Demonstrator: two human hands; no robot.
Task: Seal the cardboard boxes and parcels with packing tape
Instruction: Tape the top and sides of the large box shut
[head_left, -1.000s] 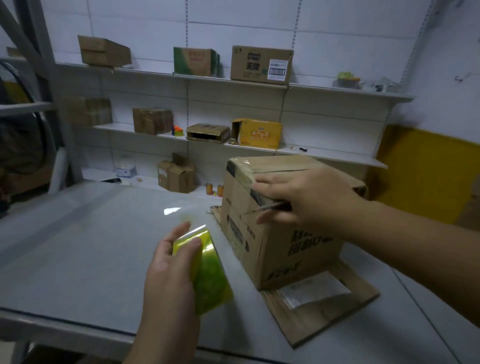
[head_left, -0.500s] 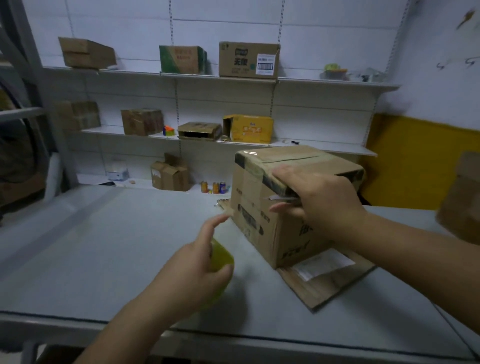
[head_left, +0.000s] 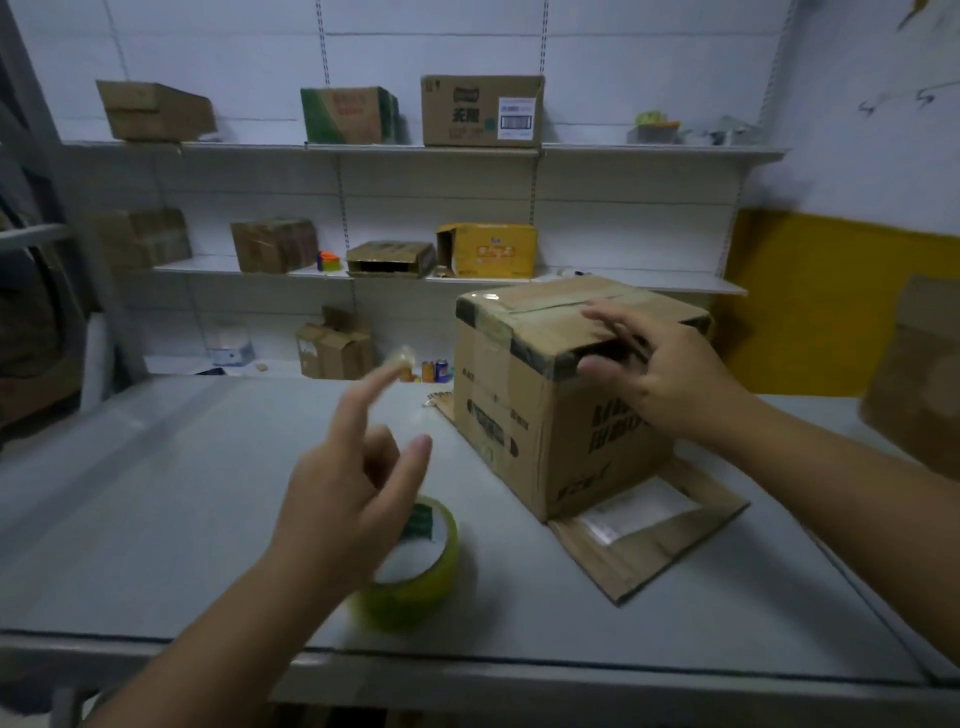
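Head view: the left hand (head_left: 353, 499) hovers above the roll of packing tape (head_left: 426, 577), fingers loosely spread, forefinger extended, holding nothing. The yellow-green roll lies flat on the table (head_left: 156, 519) near its front edge, apart from the cardboard box (head_left: 498, 415). The right hand (head_left: 660, 379) straddles the box's near top edge, fingers spread over the taped top, thumb at the side face, gripping nothing. The box stands on a flattened cardboard sheet (head_left: 649, 551). Wall shelves (head_left: 649, 150) behind carry further boxes.
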